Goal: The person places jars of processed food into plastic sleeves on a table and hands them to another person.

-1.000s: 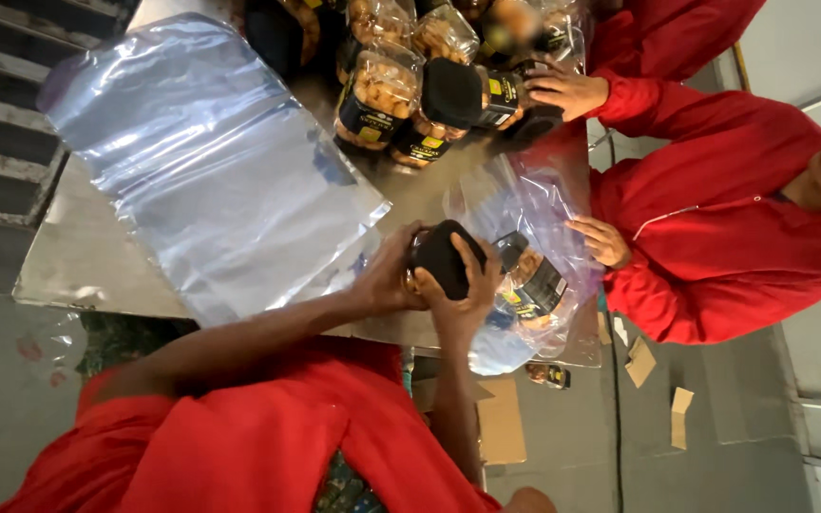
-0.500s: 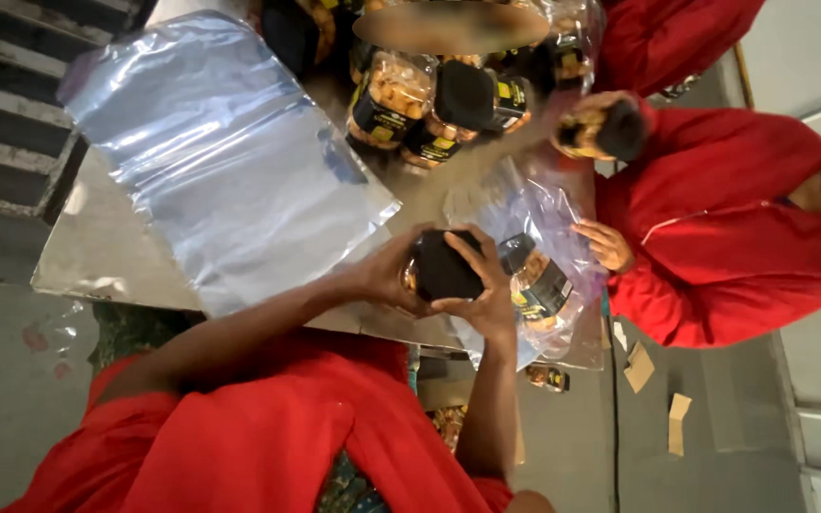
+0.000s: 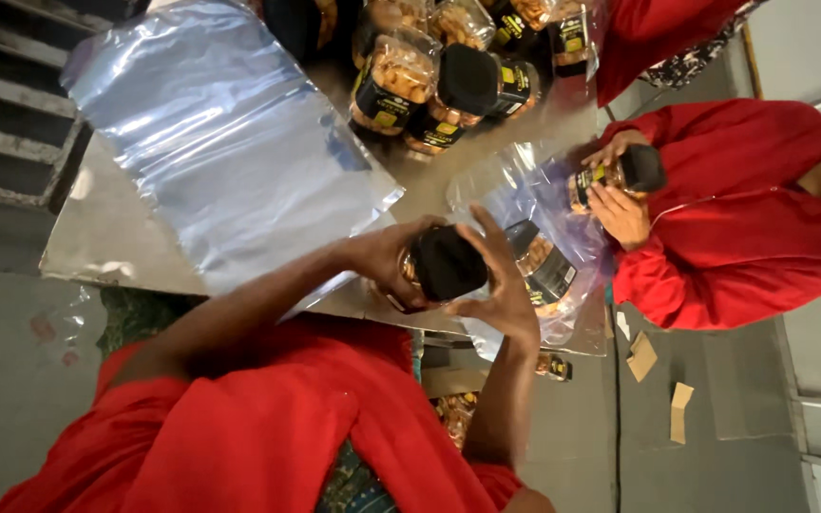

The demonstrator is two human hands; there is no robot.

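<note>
Both hands on one black-lidded snack jar [image 3: 441, 266], held just over the near edge of the steel table [image 3: 111, 237]: left hand [image 3: 382, 261] wraps the jar body from 9 o'clock, fingers curled under; right hand [image 3: 501, 285] at 3 o'clock, thumb + fingers spread round the black lid [image 3: 448, 261], so jar is grasped from both sides. Just past the right hand, at 2 o'clock, a second jar [image 3: 544, 271] w/ dark label lies tilted inside a clear plastic bag [image 3: 525, 199]. At 10 o'clock a flat stack of clear plastic bags [image 3: 230, 152] covers much of the table. At 12 o'clock, a cluster of filled jars [image 3: 429, 76], lids black, contents golden-brown. At 3 o'clock, farther out, a co-worker in red sleeves grips another jar [image 3: 615, 176] w/ both hands [image 3: 620, 209]. Cardboard scraps [image 3: 658, 380] on the floor at 4 o'clock
</note>
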